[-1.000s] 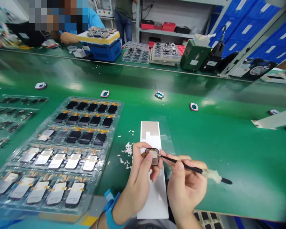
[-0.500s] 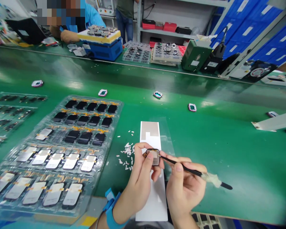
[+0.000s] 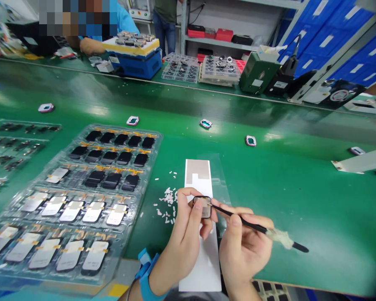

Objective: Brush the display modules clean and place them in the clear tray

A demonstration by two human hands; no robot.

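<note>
My left hand [image 3: 184, 236] pinches a small rounded-square watch display module [image 3: 206, 210] with a black rim and a beige film on its face, thumb on the near edge. My right hand [image 3: 242, 246] grips a thin black pick [image 3: 249, 223] wrapped in white tape near its rear end. Its fine metal tip touches the module's right edge. Beneath both hands lies a white liner strip [image 3: 197, 175] with beige stickers on its far end. Its middle is hidden by my hands. A blue wrist strap [image 3: 146, 271] circles my left wrist.
To the left, a clear blister tray [image 3: 81, 196] holds rows of black and silver modules with orange tabs. White peeled flecks [image 3: 168, 198] lie beside the strip. Pink-framed small parts [image 3: 206, 123] dot the green mat [image 3: 285, 188]. A co-worker's arm [image 3: 90, 47] rests at the far bench.
The far bench and shelves have shifted slightly in view with my head. My hands have barely moved, and the module and pick stay together at the same spot.
</note>
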